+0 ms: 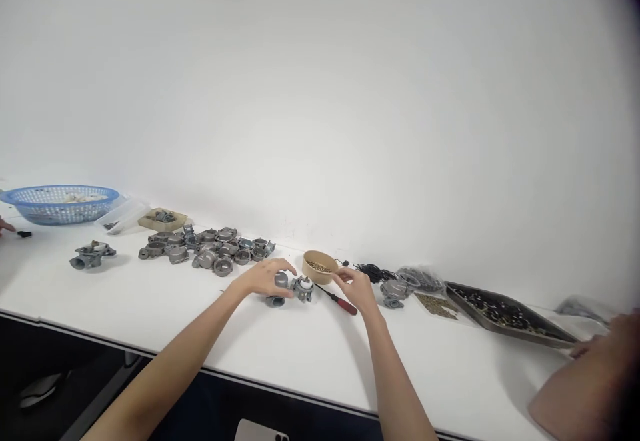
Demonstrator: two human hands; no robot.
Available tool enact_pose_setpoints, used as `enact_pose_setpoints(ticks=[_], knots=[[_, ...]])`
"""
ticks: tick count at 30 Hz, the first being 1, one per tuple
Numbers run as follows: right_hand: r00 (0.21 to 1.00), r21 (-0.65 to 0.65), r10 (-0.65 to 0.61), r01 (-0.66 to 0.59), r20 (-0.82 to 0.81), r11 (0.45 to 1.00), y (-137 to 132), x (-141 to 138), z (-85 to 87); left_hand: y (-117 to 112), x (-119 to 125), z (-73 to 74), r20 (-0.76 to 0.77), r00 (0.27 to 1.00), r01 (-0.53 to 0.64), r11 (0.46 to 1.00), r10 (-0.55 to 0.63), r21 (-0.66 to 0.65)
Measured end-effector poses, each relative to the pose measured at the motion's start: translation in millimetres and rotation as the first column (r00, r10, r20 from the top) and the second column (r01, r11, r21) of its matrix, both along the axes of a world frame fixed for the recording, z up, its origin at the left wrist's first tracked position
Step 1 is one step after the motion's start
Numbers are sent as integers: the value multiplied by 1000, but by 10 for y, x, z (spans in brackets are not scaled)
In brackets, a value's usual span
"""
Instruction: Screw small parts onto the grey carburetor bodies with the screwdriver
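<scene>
My left hand (270,278) curves over a grey metal carburetor bowl (281,280), thumb and forefinger apart around it. Just right of those fingertips sits a carburetor body (303,288) with a white piece on top. My right hand (356,286) is at the right rim of a round tan bowl (320,259) containing small brass-coloured parts. Its thumb and fingertips are pinched together; anything between them is too small to make out. Between my hands, a screwdriver (345,304) with a red handle lies on the white table.
Several grey carburetors (215,248) are heaped left of centre; another (93,254) stands apart. Behind are a blue basket (70,214) and a shallow yellowish tray (145,220). Rightward lie black cords (373,272), brass pieces (436,306) and a metal tray (525,338). Another person's arm (590,388) reaches in.
</scene>
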State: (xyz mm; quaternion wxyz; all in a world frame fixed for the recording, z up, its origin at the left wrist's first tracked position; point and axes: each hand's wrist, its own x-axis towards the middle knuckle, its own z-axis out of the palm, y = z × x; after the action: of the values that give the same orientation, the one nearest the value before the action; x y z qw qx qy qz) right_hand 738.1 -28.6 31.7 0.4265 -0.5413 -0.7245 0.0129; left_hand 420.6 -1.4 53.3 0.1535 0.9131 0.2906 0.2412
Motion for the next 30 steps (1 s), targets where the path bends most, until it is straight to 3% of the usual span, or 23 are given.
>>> enact_pose_setpoints(ticks=[2,4,8,11,14,18,22,26,30], knots=[[990,-202,-65,90,129,975,28,172,-76,14,-39,-150,13,999,-30,999,30,11],[975,-371,-83,156,205,915,64,274,-172,17,-121,-235,30,998,-58,998,58,-5],[973,-436,-123,198,195,878,114,335,-258,61,-203,-267,85,993,-65,988,78,-143],[983,-359,-163,184,87,915,103,348,-167,124,-193,-302,132,990,-16,969,50,-248],[955,-198,-198,155,-221,968,56,343,-26,155,-191,-379,172,984,14,929,53,-369],[839,98,-45,116,-542,988,-19,273,105,145,-188,-473,243,966,38,889,83,-457],[789,300,229,-60,-570,952,-82,98,141,100,-177,-461,277,955,6,928,105,-372],[764,288,386,-269,-518,919,-121,-147,115,16,-155,-359,225,974,61,967,-4,-249],[733,292,459,-356,-503,888,-129,-291,81,-38,-98,-301,139,989,82,978,-56,-191]])
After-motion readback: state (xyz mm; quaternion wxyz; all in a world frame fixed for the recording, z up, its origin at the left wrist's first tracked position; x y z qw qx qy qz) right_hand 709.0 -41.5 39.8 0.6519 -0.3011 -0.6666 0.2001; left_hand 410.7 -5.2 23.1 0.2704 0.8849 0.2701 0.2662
